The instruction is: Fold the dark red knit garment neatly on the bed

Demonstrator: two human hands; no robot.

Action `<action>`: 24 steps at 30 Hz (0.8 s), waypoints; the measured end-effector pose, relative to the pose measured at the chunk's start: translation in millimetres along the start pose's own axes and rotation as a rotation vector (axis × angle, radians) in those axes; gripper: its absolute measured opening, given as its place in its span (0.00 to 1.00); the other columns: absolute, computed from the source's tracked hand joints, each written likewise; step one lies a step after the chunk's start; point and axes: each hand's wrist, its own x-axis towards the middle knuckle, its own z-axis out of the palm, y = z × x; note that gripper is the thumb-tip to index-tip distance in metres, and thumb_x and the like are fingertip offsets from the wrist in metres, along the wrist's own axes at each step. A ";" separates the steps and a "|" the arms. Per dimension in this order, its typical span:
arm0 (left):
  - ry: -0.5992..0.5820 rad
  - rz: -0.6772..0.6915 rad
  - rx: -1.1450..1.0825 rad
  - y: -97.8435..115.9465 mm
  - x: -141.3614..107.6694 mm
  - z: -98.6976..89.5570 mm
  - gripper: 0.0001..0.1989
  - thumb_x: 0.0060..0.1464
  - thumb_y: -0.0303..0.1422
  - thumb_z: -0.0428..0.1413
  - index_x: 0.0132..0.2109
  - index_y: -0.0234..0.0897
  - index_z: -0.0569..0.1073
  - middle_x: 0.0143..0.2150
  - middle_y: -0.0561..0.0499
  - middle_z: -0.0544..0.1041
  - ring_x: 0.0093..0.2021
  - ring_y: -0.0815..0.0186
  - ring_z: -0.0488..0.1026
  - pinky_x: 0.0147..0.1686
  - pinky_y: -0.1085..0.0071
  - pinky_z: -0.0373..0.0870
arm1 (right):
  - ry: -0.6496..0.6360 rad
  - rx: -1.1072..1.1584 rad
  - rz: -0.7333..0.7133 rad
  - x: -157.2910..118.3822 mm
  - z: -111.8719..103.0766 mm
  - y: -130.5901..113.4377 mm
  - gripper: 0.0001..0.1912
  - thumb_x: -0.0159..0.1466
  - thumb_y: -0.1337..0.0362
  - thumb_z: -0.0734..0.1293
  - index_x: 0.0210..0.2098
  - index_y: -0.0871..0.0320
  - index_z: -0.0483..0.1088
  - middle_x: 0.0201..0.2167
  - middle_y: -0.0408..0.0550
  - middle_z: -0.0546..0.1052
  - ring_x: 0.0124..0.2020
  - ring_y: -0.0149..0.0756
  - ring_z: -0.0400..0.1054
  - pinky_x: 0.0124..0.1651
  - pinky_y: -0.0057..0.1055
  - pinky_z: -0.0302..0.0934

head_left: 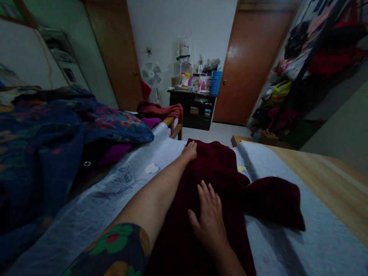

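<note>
A maroon sweater (pixel 214 161) lies spread on a light grey-blue bed cover (pixel 267 165), one sleeve (pixel 276 201) stretched out to the right. At the sweater's far left edge rests my left hand (pixel 191 150), its fingers extended over the cloth and its thumb hard to make out. Closer to me, my right hand (pixel 209 216) is laid flat on the middle of the sweater with fingers apart. Neither hand holds anything that I can see.
Blue floral clothing (pixel 115 122) is heaped along the left. Wood-coloured board (pixel 324 165) borders the bed on the right. Beyond the bed are a dark cabinet (pixel 184 101), a white fan (pixel 151 74) and a brown door (pixel 250 57). Bags and clothes hang at right.
</note>
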 end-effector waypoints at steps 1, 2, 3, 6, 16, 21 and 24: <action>-0.004 0.006 -0.003 1.1 3.4 0.9 0.33 0.51 0.25 0.47 0.66 0.31 0.53 0.69 0.41 0.52 0.68 0.58 0.49 0.62 0.60 0.53 | 0.001 0.004 0.001 0.0 0.1 0.0 0.35 0.60 0.61 0.60 0.66 0.55 0.48 0.67 0.47 0.51 0.68 0.46 0.40 0.65 0.52 0.45; -0.006 0.008 -0.005 1.8 6.0 1.7 0.32 0.52 0.25 0.47 0.65 0.31 0.54 0.69 0.41 0.52 0.68 0.58 0.49 0.62 0.60 0.53 | 0.001 0.008 0.001 0.0 0.2 0.0 0.35 0.60 0.61 0.60 0.66 0.55 0.48 0.67 0.47 0.51 0.68 0.47 0.40 0.64 0.53 0.46; -0.007 0.006 -0.006 2.2 8.0 2.3 0.31 0.52 0.26 0.47 0.64 0.31 0.55 0.68 0.40 0.53 0.67 0.58 0.50 0.62 0.60 0.53 | 0.002 0.012 0.001 0.1 0.3 0.0 0.35 0.60 0.62 0.60 0.66 0.54 0.47 0.67 0.47 0.51 0.68 0.47 0.40 0.64 0.53 0.46; -0.002 -0.003 -0.008 2.9 11.6 2.5 0.27 0.54 0.30 0.46 0.62 0.30 0.59 0.66 0.39 0.57 0.66 0.57 0.52 0.61 0.61 0.53 | -0.002 0.015 0.004 0.6 0.4 0.0 0.35 0.60 0.62 0.60 0.66 0.54 0.48 0.67 0.47 0.51 0.68 0.48 0.41 0.64 0.53 0.46; 0.015 -0.071 0.000 12.1 9.1 4.6 0.34 0.53 0.36 0.49 0.64 0.27 0.53 0.69 0.34 0.47 0.69 0.48 0.42 0.63 0.55 0.45 | -0.007 -0.016 -0.002 0.3 0.0 -0.6 0.34 0.61 0.61 0.60 0.66 0.56 0.48 0.68 0.48 0.50 0.68 0.47 0.40 0.64 0.52 0.47; -0.006 -0.052 -0.002 12.3 2.2 5.8 0.34 0.55 0.35 0.46 0.66 0.27 0.49 0.70 0.36 0.45 0.69 0.54 0.42 0.64 0.59 0.44 | -0.013 -0.008 0.002 0.6 1.6 0.4 0.34 0.61 0.61 0.60 0.66 0.56 0.48 0.68 0.48 0.50 0.68 0.47 0.40 0.64 0.52 0.46; -0.030 -0.048 -0.002 11.9 -0.8 4.1 0.33 0.57 0.34 0.44 0.67 0.24 0.48 0.70 0.35 0.45 0.69 0.54 0.42 0.64 0.60 0.45 | -0.021 0.002 0.010 0.8 1.4 0.3 0.34 0.61 0.61 0.60 0.65 0.57 0.50 0.68 0.48 0.50 0.68 0.47 0.40 0.64 0.53 0.45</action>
